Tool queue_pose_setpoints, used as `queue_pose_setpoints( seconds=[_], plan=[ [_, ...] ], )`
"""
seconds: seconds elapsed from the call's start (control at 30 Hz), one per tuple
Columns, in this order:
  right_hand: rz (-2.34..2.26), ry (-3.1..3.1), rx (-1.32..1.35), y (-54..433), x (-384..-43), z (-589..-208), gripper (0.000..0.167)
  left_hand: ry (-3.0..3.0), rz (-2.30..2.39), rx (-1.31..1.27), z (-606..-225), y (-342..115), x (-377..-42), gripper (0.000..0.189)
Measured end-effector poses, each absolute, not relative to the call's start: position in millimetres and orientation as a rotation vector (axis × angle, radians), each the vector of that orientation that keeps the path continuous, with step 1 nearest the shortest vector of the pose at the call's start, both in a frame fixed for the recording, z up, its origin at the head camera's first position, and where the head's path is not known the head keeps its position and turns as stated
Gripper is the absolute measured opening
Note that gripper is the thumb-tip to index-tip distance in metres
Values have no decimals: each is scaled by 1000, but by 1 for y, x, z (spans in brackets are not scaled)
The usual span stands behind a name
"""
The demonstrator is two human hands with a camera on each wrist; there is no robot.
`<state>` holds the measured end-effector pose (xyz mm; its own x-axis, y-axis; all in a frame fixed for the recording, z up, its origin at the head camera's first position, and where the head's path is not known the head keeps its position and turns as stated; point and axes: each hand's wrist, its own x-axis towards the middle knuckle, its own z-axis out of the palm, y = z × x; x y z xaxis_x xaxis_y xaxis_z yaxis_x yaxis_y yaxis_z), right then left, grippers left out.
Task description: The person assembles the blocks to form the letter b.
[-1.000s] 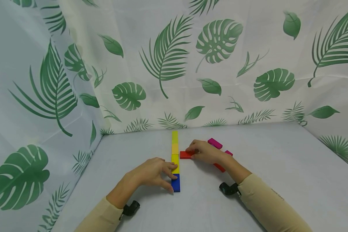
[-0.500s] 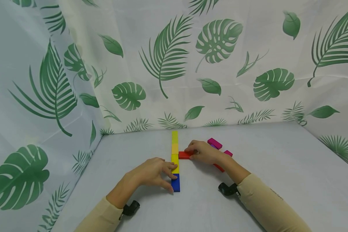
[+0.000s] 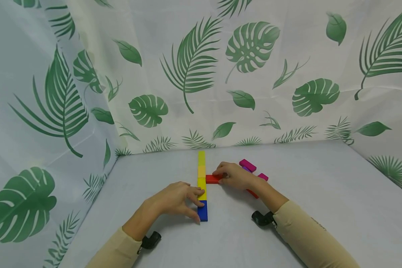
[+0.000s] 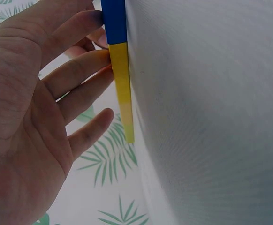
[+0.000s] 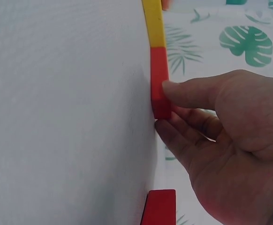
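A straight row of blocks lies on the white table: a blue block (image 3: 202, 211) nearest, a bright yellow block (image 3: 202, 188) beyond it, and paler yellow blocks (image 3: 201, 163) at the far end. My left hand (image 3: 177, 199) rests against the row from the left, relaxed fingers touching the blue and bright yellow blocks. From the right, a red block (image 3: 212, 179) sits crosswise against the row. My right hand (image 3: 236, 176) pinches it between thumb and fingers; in the right wrist view the red block's end (image 5: 160, 82) meets the yellow one.
Right of and behind my right hand lie magenta blocks (image 3: 248, 165), a partly hidden purple block (image 3: 246, 169) and another red block (image 3: 252, 193). A leaf-patterned curtain (image 3: 194, 74) stands behind and at the left. A camera is strapped to each sleeve.
My right hand has slid the red block slightly left, closing the narrow gap to the yellow row. The left hand has stayed in place.
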<state>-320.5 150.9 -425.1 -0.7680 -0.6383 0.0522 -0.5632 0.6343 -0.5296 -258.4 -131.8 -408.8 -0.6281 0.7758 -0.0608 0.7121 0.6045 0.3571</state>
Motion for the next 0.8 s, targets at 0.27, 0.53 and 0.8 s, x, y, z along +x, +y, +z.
queue_pose_setpoints(
  seconds=[0.27, 0.53, 0.8],
  plan=[
    [-804, 2712, -993, 150, -320, -426, 34, 2614, 458, 1214, -408, -131, -258, 47],
    [-798, 2714, -986, 149, -320, -426, 35, 2621, 460, 1217, -408, -131, -258, 47],
    [-798, 2713, -993, 149, -321, -426, 34, 2621, 466, 1220, -409, -131, -257, 48]
  ],
)
